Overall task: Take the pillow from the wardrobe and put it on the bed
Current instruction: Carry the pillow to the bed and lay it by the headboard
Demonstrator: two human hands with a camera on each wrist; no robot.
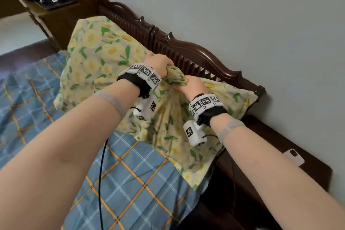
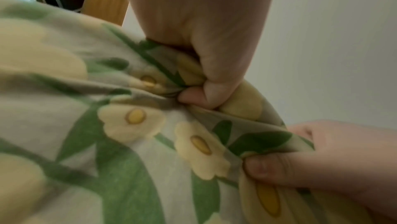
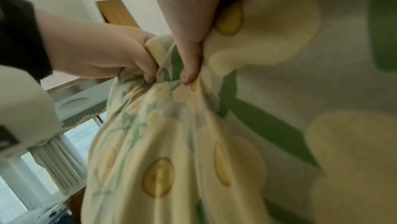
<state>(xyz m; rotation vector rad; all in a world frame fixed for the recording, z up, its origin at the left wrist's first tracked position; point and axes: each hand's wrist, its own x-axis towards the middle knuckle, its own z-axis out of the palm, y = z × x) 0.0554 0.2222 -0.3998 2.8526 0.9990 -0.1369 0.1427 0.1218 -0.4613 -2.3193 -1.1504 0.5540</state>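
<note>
The pillow (image 1: 97, 58), in a yellow-flowered cover with green leaves, lies at the head of the bed (image 1: 134, 179) against the dark carved headboard (image 1: 196, 52). My left hand (image 1: 158, 63) grips a bunched fold of the cover near the pillow's middle top. Right beside it, my right hand (image 1: 190, 85) pinches the same gathered fabric. In the left wrist view my left hand (image 2: 199, 75) clamps the cloth (image 2: 133, 125) in a fist. In the right wrist view my right hand (image 3: 191, 54) pinches the cover (image 3: 214, 142), with the left hand (image 3: 107, 54) close by.
A blue plaid sheet with orange lines covers the bed. A dark nightstand (image 1: 291, 158) at the right holds a white phone (image 1: 294, 157). A wooden wardrobe (image 1: 56, 5) stands at the far left past the headboard. A black cable (image 1: 101, 173) hangs from my left wrist.
</note>
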